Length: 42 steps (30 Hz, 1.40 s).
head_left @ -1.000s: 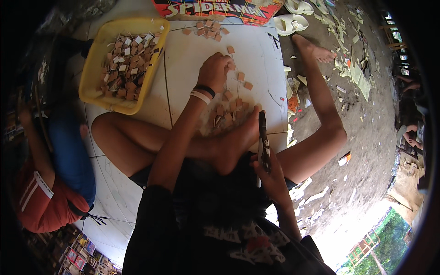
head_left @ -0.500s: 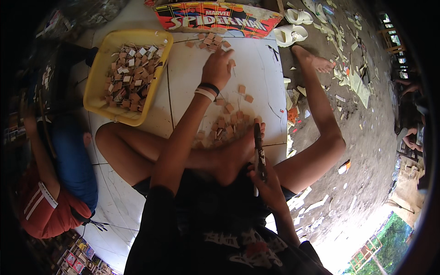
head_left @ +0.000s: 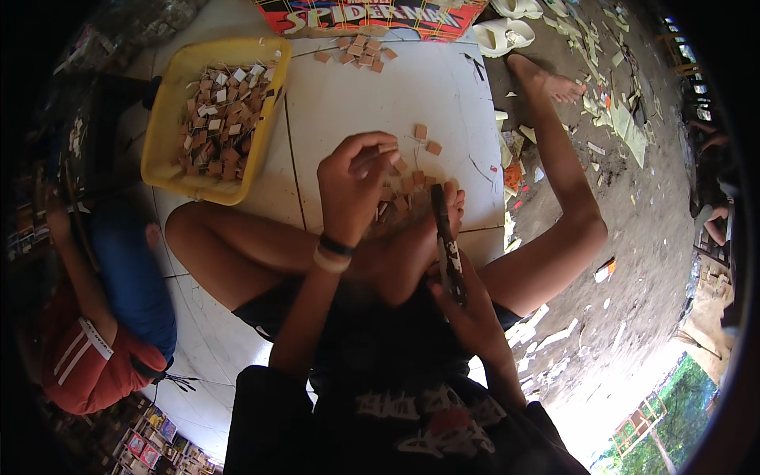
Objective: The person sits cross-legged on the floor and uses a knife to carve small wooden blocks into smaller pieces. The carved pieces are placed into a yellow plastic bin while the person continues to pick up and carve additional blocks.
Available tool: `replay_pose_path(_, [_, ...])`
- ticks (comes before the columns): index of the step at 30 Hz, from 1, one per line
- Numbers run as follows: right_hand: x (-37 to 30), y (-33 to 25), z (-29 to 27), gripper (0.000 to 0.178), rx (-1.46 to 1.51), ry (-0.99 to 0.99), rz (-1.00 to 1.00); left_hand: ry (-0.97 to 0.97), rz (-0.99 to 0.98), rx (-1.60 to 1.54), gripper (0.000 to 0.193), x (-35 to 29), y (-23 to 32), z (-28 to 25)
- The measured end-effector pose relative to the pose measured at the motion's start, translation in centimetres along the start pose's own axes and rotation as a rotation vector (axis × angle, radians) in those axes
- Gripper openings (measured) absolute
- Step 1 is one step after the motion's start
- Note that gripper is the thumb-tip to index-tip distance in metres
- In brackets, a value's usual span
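My left hand (head_left: pixel 352 186) is raised over the tiled floor, its thumb and fingertips closed on a small brown square piece (head_left: pixel 387 148), seen nearly edge-on. In front of my lap, my right hand (head_left: pixel 469 309) grips a long, narrow dark tool (head_left: pixel 448 249) with pale worn patches. The tool points away from me; its exact kind is not clear. Beyond my folded leg lies a loose pile of brown square pieces (head_left: pixel 408 192), some with thin pins sticking out. My foot and left hand partly hide this pile. Two more squares (head_left: pixel 427 139) lie just past it.
A yellow plastic basin (head_left: pixel 273 119) at the left holds many pinned squares. Farther off, a small heap of squares (head_left: pixel 364 51) lies before a red printed board (head_left: pixel 372 22). White clogs (head_left: pixel 504 36) and scraps cover the dirt at right. Another person (head_left: pixel 95 348) sits at left.
My left hand has drawn back toward me from near the far heap, with a brown square in its fingertips. My right hand still holds the dark tool. The view has shifted slightly.
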State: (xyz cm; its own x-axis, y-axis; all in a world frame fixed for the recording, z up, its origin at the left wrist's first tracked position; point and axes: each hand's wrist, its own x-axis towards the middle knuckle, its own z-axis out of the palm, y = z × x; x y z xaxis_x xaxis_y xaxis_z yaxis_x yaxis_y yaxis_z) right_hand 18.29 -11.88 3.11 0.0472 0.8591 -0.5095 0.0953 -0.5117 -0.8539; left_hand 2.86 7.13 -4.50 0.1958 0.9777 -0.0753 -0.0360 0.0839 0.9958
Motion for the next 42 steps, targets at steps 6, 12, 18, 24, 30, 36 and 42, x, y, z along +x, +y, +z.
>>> replay_pose_path(6, [-0.6,-2.5,1.3,0.052,0.156,-0.036,0.057,0.050,0.026,-0.085,0.023,-4.5,3.3,0.7])
replay_pose_path(12, [-0.9,-3.3,1.5,0.053,0.138,-0.039,0.043,0.025,0.067,-0.128,0.023,-5.8,3.9,0.7])
replay_pose_path(18, [-1.1,-3.4,1.4,0.055,0.105,-0.047,0.019,0.021,0.113,-0.106,0.023,-5.7,4.0,0.6])
replay_pose_path(24, [-1.2,-3.1,1.5,0.067,0.036,-0.032,-0.044,-0.022,0.158,-0.073,0.024,-5.6,4.0,0.2])
replay_pose_path(30, [-1.1,-3.1,1.6,0.069,-0.023,-0.039,-0.079,-0.024,0.154,-0.094,0.024,-5.7,3.8,-0.2])
replay_pose_path(36, [-1.2,-3.4,1.9,0.059,0.001,-0.029,0.007,-0.007,0.134,-0.107,0.024,-5.7,3.7,-0.2])
replay_pose_path(42, [-1.4,-2.9,1.5,0.067,0.152,-0.142,0.042,0.063,-0.008,-0.374,0.026,-6.3,3.5,0.5])
